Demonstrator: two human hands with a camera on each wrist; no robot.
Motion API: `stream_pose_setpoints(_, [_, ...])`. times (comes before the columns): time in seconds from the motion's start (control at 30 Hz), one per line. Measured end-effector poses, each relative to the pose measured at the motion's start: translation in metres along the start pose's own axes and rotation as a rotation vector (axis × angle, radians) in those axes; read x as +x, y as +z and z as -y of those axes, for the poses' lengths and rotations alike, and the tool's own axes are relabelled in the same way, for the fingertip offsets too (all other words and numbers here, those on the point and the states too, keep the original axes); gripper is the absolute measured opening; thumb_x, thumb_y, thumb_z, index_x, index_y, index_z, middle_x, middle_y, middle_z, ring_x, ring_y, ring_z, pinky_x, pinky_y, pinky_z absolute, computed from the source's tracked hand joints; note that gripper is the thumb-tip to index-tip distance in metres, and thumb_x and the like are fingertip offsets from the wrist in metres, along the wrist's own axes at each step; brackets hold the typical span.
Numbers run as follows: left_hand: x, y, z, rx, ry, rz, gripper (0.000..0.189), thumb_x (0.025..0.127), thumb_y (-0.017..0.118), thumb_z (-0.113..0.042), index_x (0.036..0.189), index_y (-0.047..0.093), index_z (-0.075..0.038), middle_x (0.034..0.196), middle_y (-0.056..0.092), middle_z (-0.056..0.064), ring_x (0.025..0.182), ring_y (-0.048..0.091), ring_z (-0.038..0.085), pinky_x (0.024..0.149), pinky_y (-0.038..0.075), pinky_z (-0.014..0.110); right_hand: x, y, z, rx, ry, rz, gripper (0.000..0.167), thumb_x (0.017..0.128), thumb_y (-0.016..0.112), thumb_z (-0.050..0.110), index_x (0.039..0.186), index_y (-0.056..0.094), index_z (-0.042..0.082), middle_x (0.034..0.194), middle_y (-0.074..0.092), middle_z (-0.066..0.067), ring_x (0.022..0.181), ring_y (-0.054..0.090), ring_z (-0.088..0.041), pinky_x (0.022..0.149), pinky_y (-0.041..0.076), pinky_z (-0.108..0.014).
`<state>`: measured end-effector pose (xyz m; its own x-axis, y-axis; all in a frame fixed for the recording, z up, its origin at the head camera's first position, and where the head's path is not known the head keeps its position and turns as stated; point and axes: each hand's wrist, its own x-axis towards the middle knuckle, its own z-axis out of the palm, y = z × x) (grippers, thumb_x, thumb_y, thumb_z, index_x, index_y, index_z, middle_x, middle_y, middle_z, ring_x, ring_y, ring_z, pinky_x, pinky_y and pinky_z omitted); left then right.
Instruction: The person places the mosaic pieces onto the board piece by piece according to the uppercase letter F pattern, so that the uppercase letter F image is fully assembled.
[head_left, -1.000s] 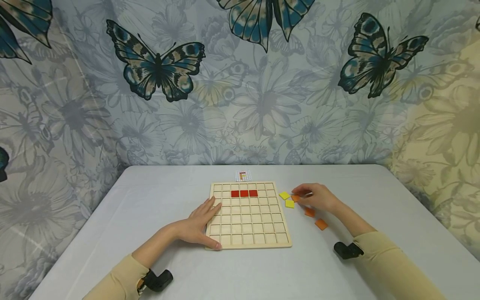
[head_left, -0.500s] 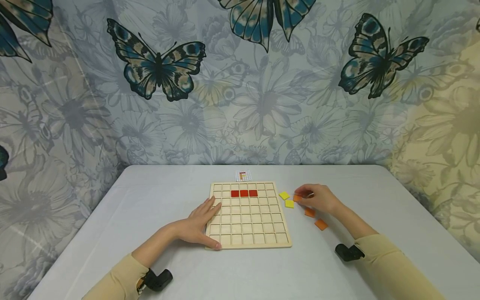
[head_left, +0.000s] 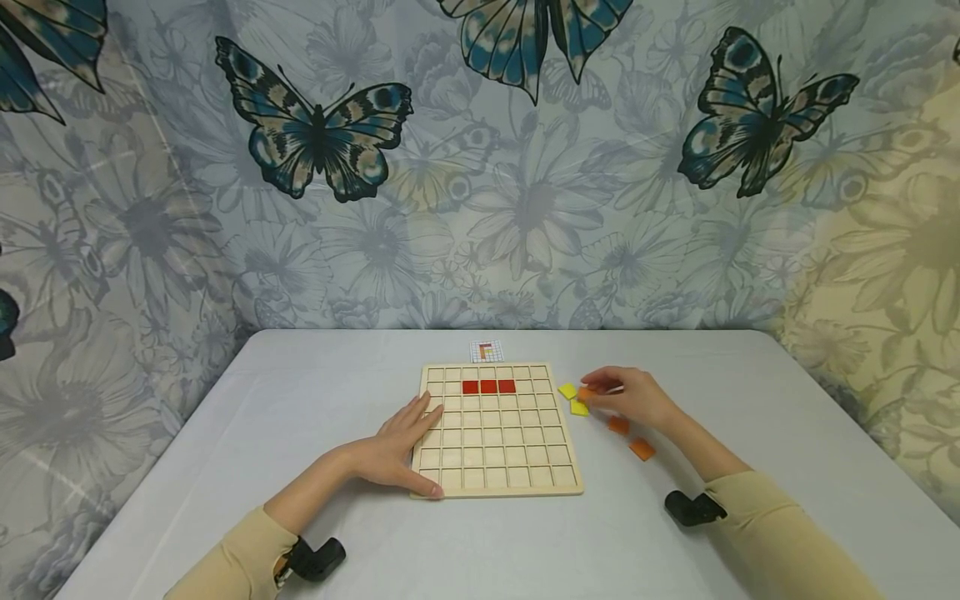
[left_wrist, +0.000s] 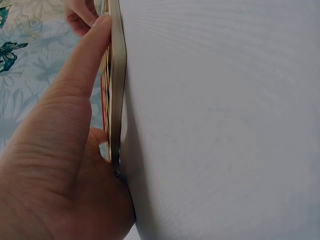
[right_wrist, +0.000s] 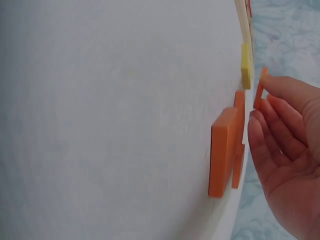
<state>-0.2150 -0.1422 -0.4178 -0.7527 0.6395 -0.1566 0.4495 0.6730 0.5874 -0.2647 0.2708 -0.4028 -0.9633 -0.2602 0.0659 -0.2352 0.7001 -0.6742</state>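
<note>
A wooden grid board (head_left: 495, 450) lies on the table, with a row of three red tiles (head_left: 488, 387) near its far side. My left hand (head_left: 393, 446) rests along the board's left edge with its fingers spread. In the left wrist view its thumb (left_wrist: 80, 70) lies against the board's rim (left_wrist: 118, 65). Between thumb and fingertips, my right hand (head_left: 633, 396) pinches an orange tile (right_wrist: 260, 89), raised off the table. Yellow tiles (head_left: 567, 391) lie just left of that hand. More orange tiles (head_left: 642, 449) lie below it on the table.
A small card (head_left: 486, 352) printed with a coloured grid lies beyond the board's far edge. The white table (head_left: 337, 367) reaches back to a butterfly-patterned cloth (head_left: 525, 208). Black wrist cameras (head_left: 693, 507) sit at both cuffs.
My right hand drew slightly right with the orange tile, then shifted back left, near the yellow tiles. My left hand and the board have stayed in place.
</note>
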Motion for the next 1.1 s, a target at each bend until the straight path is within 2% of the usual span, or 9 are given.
stream_pose_setpoints(0.23, [0.0, 0.0, 0.001, 0.003, 0.0, 0.0, 0.12, 0.073, 0.078, -0.06, 0.158, 0.008, -0.012, 0.162, -0.012, 0.013, 0.147, -0.014, 0.03, 0.113, 0.004, 0.059, 0.003, 0.008, 0.012, 0.06, -0.013, 0.022, 0.036, 0.087, 0.076, 0.027, 0.116, 0.07, 0.007, 0.099, 0.069, -0.003, 0.096, 0.064, -0.022, 0.079, 0.051, -0.033])
stream_pose_setpoints(0.53, [0.002, 0.001, 0.002, 0.007, -0.001, 0.002, 0.12, 0.073, 0.078, -0.059, 0.158, 0.008, -0.013, 0.162, -0.013, 0.012, 0.147, -0.014, 0.03, 0.113, 0.004, 0.059, 0.008, 0.024, 0.028, 0.135, -0.061, 0.067, 0.036, 0.086, 0.077, 0.024, 0.116, 0.069, 0.005, 0.1, 0.07, -0.003, 0.097, 0.063, -0.02, 0.081, 0.05, -0.035])
stream_pose_setpoints(0.9, [0.002, 0.0, 0.001, 0.007, 0.002, 0.003, 0.118, 0.074, 0.078, -0.058, 0.158, 0.008, -0.011, 0.162, -0.012, 0.014, 0.147, -0.013, 0.031, 0.113, 0.004, 0.06, 0.013, 0.046, 0.052, 0.149, -0.093, 0.138, 0.03, 0.086, 0.076, 0.022, 0.114, 0.071, 0.013, 0.099, 0.069, 0.003, 0.093, 0.062, -0.016, 0.083, 0.048, -0.035])
stream_pose_setpoints(1.1, [0.002, 0.0, 0.001, 0.007, 0.014, 0.002, 0.118, 0.075, 0.078, -0.057, 0.158, 0.008, -0.008, 0.161, -0.011, 0.016, 0.147, -0.012, 0.033, 0.112, 0.005, 0.061, 0.018, 0.059, 0.064, 0.165, -0.111, 0.161, 0.027, 0.086, 0.075, 0.021, 0.111, 0.071, 0.013, 0.1, 0.069, 0.004, 0.093, 0.061, -0.015, 0.082, 0.048, -0.036])
